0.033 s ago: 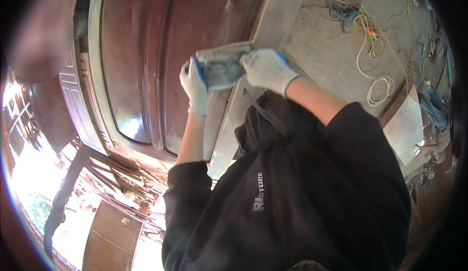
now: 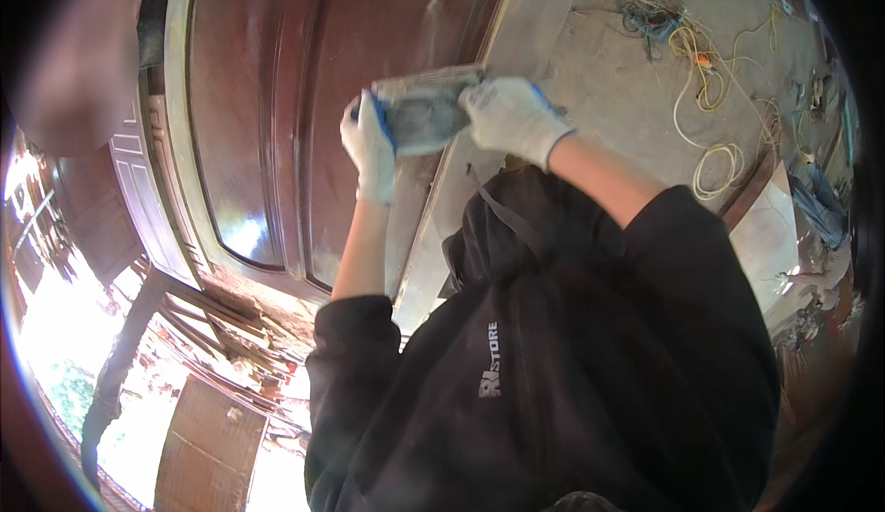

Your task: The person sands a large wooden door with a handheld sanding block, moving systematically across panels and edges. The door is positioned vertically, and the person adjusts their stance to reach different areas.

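A blurred grey rectangular block (image 2: 424,117) with a paler upper edge is held between my two gloved hands. My left hand (image 2: 371,148), in a white glove with blue on it, is closed on its left end. At the other end, my right hand (image 2: 516,123) grips it in a matching glove. Behind the block is a dark reddish-brown wooden panel (image 2: 387,23) with raised mouldings and a grey border. Motion blur hides the block's exact kind, and I cannot tell whether it touches the panel.
Yellow and white cables (image 2: 710,79) lie coiled on the grey floor to the right. A pale sheet (image 2: 770,240) lies near the right rim. At the left are lighter panelled doors (image 2: 152,208) and stacked wood strips (image 2: 226,328), with a brown board (image 2: 210,447) below them.
Both hands and the grey block have shifted slightly upward, farther from my body. My right hand has also moved a little to the right. The grip is the same.
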A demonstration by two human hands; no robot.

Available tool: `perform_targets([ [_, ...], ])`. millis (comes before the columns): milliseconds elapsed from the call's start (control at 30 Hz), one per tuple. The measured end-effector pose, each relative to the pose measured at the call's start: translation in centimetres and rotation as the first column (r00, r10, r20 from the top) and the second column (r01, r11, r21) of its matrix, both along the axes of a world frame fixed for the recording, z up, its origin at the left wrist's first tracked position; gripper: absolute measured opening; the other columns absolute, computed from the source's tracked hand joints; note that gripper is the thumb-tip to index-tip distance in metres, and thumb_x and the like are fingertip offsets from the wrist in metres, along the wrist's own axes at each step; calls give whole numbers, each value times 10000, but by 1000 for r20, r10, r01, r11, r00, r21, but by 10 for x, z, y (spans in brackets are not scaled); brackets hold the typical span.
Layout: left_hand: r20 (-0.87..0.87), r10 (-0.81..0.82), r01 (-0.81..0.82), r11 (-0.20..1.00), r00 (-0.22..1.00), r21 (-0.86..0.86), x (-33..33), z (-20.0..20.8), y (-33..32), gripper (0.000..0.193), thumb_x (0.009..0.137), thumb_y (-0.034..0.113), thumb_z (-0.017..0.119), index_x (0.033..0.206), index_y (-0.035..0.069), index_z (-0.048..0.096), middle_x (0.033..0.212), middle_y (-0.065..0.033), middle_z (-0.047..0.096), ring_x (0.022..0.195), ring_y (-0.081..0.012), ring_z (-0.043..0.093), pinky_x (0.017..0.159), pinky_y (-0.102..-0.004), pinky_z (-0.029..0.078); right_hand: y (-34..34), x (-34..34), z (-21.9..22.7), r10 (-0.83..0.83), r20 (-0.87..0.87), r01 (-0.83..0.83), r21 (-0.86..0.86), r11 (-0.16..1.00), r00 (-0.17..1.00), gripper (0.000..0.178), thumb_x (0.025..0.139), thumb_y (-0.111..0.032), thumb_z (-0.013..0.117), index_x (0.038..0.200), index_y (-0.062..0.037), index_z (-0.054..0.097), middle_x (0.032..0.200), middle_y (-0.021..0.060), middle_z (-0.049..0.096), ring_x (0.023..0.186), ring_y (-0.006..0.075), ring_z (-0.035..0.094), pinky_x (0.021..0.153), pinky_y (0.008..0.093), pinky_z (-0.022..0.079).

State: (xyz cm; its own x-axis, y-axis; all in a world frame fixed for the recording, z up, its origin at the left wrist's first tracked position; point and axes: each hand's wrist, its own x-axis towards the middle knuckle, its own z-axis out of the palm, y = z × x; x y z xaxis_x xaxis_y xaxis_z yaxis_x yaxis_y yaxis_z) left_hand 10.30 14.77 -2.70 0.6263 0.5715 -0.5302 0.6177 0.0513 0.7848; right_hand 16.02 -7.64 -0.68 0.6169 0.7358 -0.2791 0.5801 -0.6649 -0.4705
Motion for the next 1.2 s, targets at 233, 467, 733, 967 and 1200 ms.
perform_targets([
  [233, 14, -166, 158, 958, 986, 238, 131, 24, -40, 517, 901, 410, 541, 956, -84, 683, 932, -248, 717, 907, -348, 680, 868, -433, 491, -17, 105, 9, -121, 20, 122, -245, 962, 992, 367, 828, -302, 618, 1074, -40, 697, 940, 161, 733, 947, 336, 704, 879, 446, 553],
  [467, -115, -221, 241, 947, 969, 211, 84, 3, -7, 550, 898, 451, 576, 1048, -63, 705, 989, -221, 728, 953, -316, 685, 864, -420, 498, 2, 63, 10, -27, -20, 22, -241, 970, 999, 334, 809, -252, 620, 1029, -20, 716, 931, 174, 733, 938, 340, 709, 844, 458, 565],
  [733, 68, 72, -65, 992, 995, -104, -93, -14, 40, 298, 999, 276, 605, 866, 18, 672, 768, 46, 558, 726, -65, 477, 666, -256, 407, 41, -55, -3, 106, -209, -119, -50, 992, 972, 163, 825, -166, 608, 874, -76, 735, 858, 144, 741, 840, 305, 738, 670, 453, 585],
  [967, 57, 139, -139, 990, 989, -12, -11, -4, -9, 301, 997, 255, 600, 937, -26, 687, 828, 3, 638, 734, -73, 517, 661, -251, 415, 2, 16, 5, 58, -130, -64, -44, 997, 990, 200, 859, -168, 563, 937, -50, 704, 887, 138, 743, 850, 300, 737, 685, 445, 586],
  [1200, 47, 32, -35, 997, 998, 66, 150, -8, -82, 408, 959, 311, 619, 1012, -85, 699, 930, -108, 722, 876, -155, 632, 797, -339, 506, -73, 137, 0, -30, 68, 36, -96, 995, 997, 229, 820, -191, 576, 932, -38, 706, 848, 162, 732, 858, 311, 729, 747, 427, 586],
])
